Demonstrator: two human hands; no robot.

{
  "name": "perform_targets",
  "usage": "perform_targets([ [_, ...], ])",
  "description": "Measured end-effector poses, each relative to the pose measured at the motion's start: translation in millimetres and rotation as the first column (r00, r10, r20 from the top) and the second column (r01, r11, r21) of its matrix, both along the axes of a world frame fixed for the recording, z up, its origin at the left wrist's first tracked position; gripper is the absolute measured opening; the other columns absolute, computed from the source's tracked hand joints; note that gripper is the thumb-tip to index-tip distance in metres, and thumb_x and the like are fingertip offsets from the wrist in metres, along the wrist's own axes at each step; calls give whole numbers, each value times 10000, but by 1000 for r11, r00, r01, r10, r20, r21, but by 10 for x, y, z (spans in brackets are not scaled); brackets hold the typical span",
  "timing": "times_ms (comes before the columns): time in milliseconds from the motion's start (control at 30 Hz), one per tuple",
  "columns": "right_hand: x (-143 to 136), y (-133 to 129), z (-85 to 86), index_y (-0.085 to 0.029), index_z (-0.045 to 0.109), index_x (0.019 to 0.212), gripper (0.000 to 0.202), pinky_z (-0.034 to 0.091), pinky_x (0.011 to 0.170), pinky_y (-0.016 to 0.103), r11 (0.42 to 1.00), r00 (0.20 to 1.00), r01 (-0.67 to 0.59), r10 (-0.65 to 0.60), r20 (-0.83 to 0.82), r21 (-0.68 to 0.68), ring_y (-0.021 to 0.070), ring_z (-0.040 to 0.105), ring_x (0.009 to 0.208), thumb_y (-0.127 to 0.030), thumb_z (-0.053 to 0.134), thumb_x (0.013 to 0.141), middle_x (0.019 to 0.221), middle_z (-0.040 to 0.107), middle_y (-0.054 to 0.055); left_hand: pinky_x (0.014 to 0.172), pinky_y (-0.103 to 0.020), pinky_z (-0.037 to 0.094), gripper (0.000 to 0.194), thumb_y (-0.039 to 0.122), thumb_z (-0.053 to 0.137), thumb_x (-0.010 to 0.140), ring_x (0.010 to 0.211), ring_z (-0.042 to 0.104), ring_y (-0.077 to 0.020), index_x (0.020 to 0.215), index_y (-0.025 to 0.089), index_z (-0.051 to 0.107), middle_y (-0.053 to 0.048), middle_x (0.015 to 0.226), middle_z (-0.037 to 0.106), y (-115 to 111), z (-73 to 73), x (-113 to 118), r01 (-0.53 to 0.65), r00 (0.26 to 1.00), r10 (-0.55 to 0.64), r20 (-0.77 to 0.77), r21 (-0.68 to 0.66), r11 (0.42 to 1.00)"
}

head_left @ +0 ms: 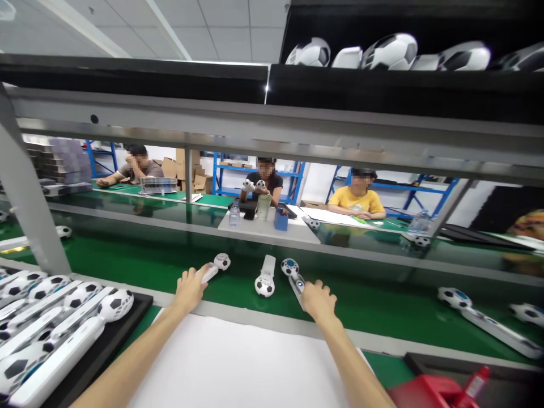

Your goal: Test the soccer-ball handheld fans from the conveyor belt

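Note:
My left hand (pixel 191 289) is closed around the handle of a white handheld fan (pixel 222 262) with a soccer-ball head, over the green belt (pixel 153 258). My right hand (pixel 319 299) grips the handle of a second soccer-ball fan (pixel 290 267), whose head shows a blue ring and whose handle has a small lit display. Between the two hands, a third soccer-ball fan (pixel 265 285) lies on the belt, its head toward me. A white sheet (pixel 242 362) is spread on the bench below my forearms.
At left, a black tray (pixel 127 334) holds several fans in rows. More fans (pixel 488 326) lie on the belt at right, near a red bin (pixel 425 391). An overhead shelf (pixel 382 90) carries further fans. Several people sit at the far bench, beyond a bottle (pixel 234 215) and a blue box (pixel 281 219).

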State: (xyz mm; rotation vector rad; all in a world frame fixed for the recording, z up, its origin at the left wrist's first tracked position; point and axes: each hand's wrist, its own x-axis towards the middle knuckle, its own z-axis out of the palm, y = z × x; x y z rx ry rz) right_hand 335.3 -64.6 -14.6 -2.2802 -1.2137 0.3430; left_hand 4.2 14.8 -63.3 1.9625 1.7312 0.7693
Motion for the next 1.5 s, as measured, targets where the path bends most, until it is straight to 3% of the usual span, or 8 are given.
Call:
perform_targets([
  [167,-150,-61,27,-177,526,1326,388,408,1036,565,996,963,-71,56,264,48,317,490,1254,-291,590,962,1404,479,124,958,-485,394,445,248,548,891,1105,524,-293,1330,203,498,-101,1113,572,45,164,26,21,943,21,333,-121,992],
  [367,-650,10,-177,-205,511,1352,482,528,910,467,898,867,-440,421,265,14,262,595,1098,-341,664,915,1428,466,115,722,-335,541,381,346,548,913,793,658,-198,1228,142,487,-108,931,662,-133,683,70,214,634,33,773,-216,953],
  [500,-654,24,-128,-171,580,1235,353,542,866,438,919,897,-391,371,239,45,235,623,1014,-290,665,915,1276,567,98,842,-411,572,370,216,591,881,918,690,-229,1234,144,505,-167,1060,698,-421,1129,67,336,458,-1,889,-173,926],
  [633,-485,43,160,-172,576,1232,358,523,881,453,931,939,-320,288,188,173,236,621,1001,-337,648,922,1169,612,83,650,-331,586,350,130,561,861,754,680,-197,1210,116,532,-205,1107,691,-684,1448,78,380,354,40,934,-182,907],
  [1033,-208,170,-141,-148,595,1193,278,522,910,455,906,907,-151,286,-310,395,240,624,1053,-280,620,949,1186,624,87,461,-248,462,325,190,544,880,569,550,-132,1201,139,541,-127,956,675,-1062,1688,152,453,304,-20,953,-126,883],
  [1167,-334,100,201,-149,578,1192,283,536,865,423,861,745,-150,421,-517,486,224,630,1001,-295,611,951,1157,620,82,474,-256,486,389,200,557,867,582,575,-140,1252,156,530,-138,1008,692,-1171,1736,184,494,284,-44,958,-107,863],
  [1267,-463,-47,541,-138,581,1113,241,554,765,374,842,497,-182,525,-691,508,194,652,864,-322,557,959,1003,643,65,450,-258,503,383,196,560,850,562,608,-152,1230,147,539,-137,1002,708,-1233,1761,210,510,221,-25,975,-93,855],
  [1500,-682,-595,1124,-182,619,1031,321,452,529,252,731,16,-200,668,-744,653,144,539,637,-315,459,787,982,644,90,361,-208,517,370,247,542,831,613,715,-197,1138,62,634,-184,1085,730,-1220,1616,170,751,-107,-1,994,82,655],
])
